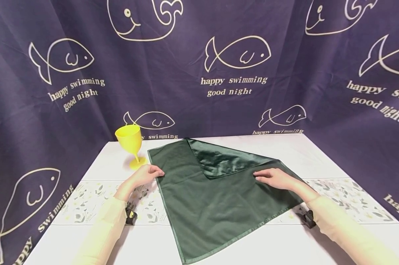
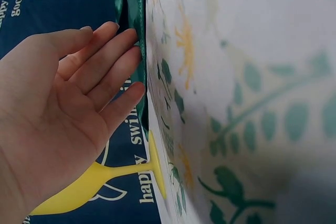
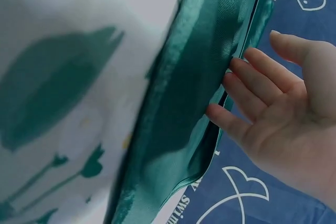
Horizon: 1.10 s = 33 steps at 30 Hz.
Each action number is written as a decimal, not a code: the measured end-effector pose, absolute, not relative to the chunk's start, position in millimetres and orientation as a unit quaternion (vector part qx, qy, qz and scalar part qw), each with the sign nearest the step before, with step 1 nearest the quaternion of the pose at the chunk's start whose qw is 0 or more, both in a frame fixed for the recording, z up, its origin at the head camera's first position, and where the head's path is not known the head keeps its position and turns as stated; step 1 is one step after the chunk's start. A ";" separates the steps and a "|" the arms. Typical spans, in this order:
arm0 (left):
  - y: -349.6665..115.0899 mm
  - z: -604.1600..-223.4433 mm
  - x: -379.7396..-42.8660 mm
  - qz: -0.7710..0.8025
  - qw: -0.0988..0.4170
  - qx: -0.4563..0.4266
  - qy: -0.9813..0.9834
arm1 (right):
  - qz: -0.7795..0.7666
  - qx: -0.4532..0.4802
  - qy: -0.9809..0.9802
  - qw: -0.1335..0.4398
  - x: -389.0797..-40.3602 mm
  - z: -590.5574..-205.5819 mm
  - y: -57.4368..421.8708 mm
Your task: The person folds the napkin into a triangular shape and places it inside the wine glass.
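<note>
A dark green cloth (image 1: 219,209) lies spread on the table, its far right corner folded over to show a shinier satin side (image 1: 225,158). At the cloth's left edge rests my left hand (image 1: 145,175); in the left wrist view its fingers are nearly straight, fingertips right at the hem, nothing gripped. My right hand (image 1: 277,179) is over the right part of the cloth, just below the fold. The right wrist view shows its fingers extended and spread, fingertips touching the green fabric (image 3: 184,119). A yellow goblet (image 1: 130,140) stands beyond my left hand.
The white table (image 1: 96,165) carries a band of floral print (image 1: 348,198) across its middle. A dark blue curtain (image 1: 186,73) with fish drawings and lettering hangs behind and on both sides. Dark devices (image 1: 131,215) are worn at the wrists.
</note>
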<state>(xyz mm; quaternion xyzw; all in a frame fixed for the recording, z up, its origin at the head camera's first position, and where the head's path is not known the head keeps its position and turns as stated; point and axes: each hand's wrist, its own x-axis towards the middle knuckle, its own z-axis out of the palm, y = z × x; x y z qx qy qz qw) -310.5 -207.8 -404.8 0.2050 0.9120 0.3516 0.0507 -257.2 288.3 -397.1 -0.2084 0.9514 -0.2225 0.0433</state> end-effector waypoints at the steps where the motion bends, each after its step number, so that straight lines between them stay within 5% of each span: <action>1: -207.6 -405.4 -310.5 0.352 0.051 0.204 0.912 | -0.224 -0.209 0.951 0.042 -256.8 -397.6 288.4; 21: -208.1 -408.9 -314.0 0.338 0.034 0.210 0.917 | -0.218 -0.231 0.947 0.049 -218.8 -393.0 266.2; 33: -205.3 -407.2 -311.8 0.339 0.039 0.202 0.918 | -0.226 -0.211 0.951 0.033 -229.6 -395.7 274.5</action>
